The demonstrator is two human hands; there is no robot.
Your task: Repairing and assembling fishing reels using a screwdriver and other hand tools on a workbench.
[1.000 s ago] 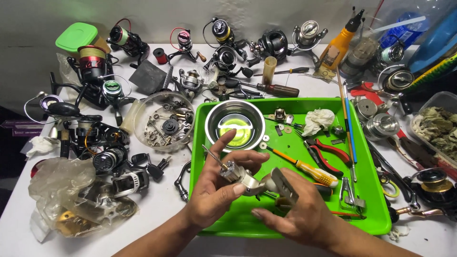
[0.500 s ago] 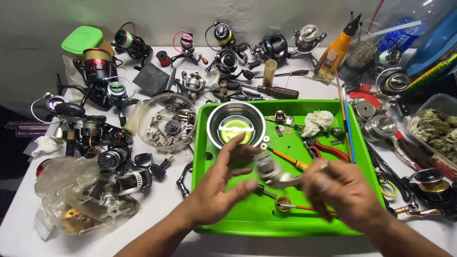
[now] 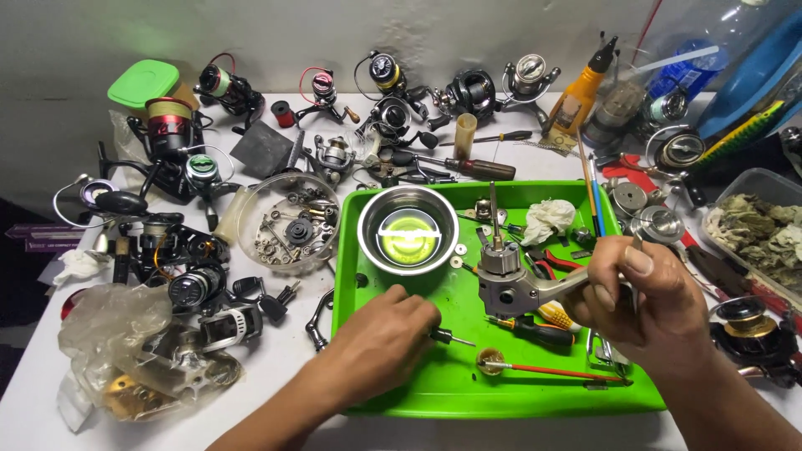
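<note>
Right hand [image 3: 647, 292] pinches reel body [image 3: 510, 280], shaft upright, stem lying rightward; left hand [image 3: 380, 342] closes on small tool [image 3: 447, 337].

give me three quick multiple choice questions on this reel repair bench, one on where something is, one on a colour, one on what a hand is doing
1. Where does the steel bowl stand?
A. at the far left of the green tray
B. on the white table outside the tray
C. inside the clear round dish

2. What colour is the lid of the tub at the far left of the table?
A. red
B. green
C. blue

3. What is the right hand doing?
A. lying flat and empty on the tray
B. holding a grey metal reel body above the tray
C. gripping the orange bottle

Answers:
1. A, the bowl sits inside the tray by its far left corner.
2. B, the lid is bright green.
3. B, the fingers close round the reel body's arm, its shaft pointing up.
</note>
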